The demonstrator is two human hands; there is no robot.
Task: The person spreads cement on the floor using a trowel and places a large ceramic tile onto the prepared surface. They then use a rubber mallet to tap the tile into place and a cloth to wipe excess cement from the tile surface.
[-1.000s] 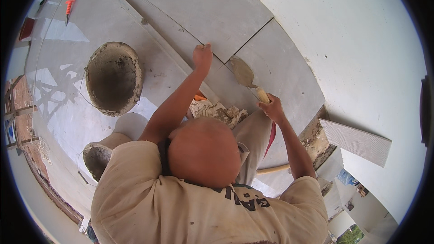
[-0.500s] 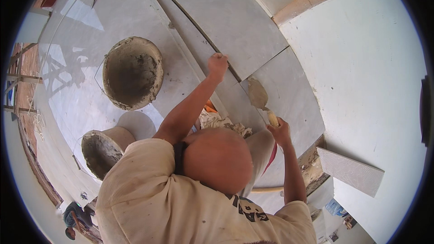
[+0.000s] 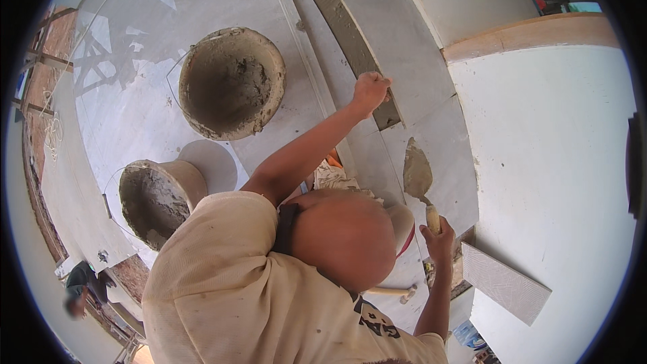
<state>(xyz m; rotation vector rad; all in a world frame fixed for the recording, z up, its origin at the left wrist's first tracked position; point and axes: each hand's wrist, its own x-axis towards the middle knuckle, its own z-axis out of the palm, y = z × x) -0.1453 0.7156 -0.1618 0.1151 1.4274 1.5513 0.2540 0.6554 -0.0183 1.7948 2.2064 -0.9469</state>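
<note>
My left hand (image 3: 372,92) is closed at the near end of a long grey floor tile (image 3: 377,20), its fingers bent at the tile's left edge. Beside that edge runs a strip of wet grey mortar (image 3: 337,13). My right hand (image 3: 439,239) grips the pale handle of a pointed trowel (image 3: 418,172). Mortar coats the trowel's blade, which is over a neighbouring grey tile (image 3: 450,155). Whether the blade touches that tile I cannot tell.
Two mortar-caked buckets, a larger one (image 3: 232,84) and a smaller one (image 3: 162,199), stand to the left. A ridged tile piece (image 3: 505,283) leans by the white wall (image 3: 539,141) at right. A hammer (image 3: 397,292) lies near my side. Another person (image 3: 84,286) is at far lower left.
The narrow dark gap beside the long tile has widened into a broad mortar strip as the tile shifted right. My left hand stays at its edge. The trowel remains in my right hand.
</note>
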